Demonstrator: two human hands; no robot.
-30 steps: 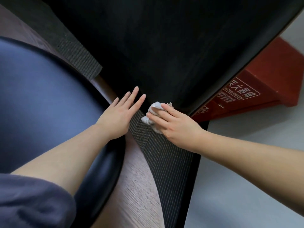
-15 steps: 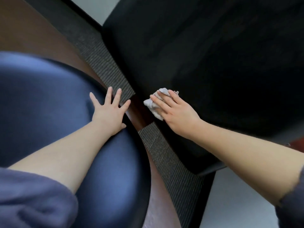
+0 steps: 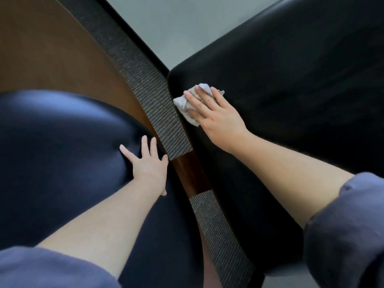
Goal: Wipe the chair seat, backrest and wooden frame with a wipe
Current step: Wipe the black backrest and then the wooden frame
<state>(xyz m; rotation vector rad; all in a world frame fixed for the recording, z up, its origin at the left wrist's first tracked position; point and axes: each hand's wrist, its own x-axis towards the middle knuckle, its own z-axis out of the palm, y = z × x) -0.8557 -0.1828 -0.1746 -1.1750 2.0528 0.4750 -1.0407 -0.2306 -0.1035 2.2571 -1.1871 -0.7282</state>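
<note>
My right hand (image 3: 217, 119) presses a crumpled grey-white wipe (image 3: 187, 110) flat against the black cushion (image 3: 291, 100) of the chair, near its left edge. The fingers lie fairly straight on top of the wipe. My left hand (image 3: 147, 163) rests flat, fingers spread, on the rounded dark blue leather cushion (image 3: 62, 152). Between the two cushions runs the brown wooden frame (image 3: 191, 175), partly wrapped in a grey woven band (image 3: 160, 113). More of the wood (image 3: 52, 59) shows at the upper left.
Grey floor (image 3: 176, 23) shows beyond the chair at the top and again at the bottom right. My blue-grey sleeves fill the bottom corners of the view.
My right hand has carried the wipe along the black cushion beside the woven band. My left hand has slid from the frame onto the blue cushion. The red box has left the view.
</note>
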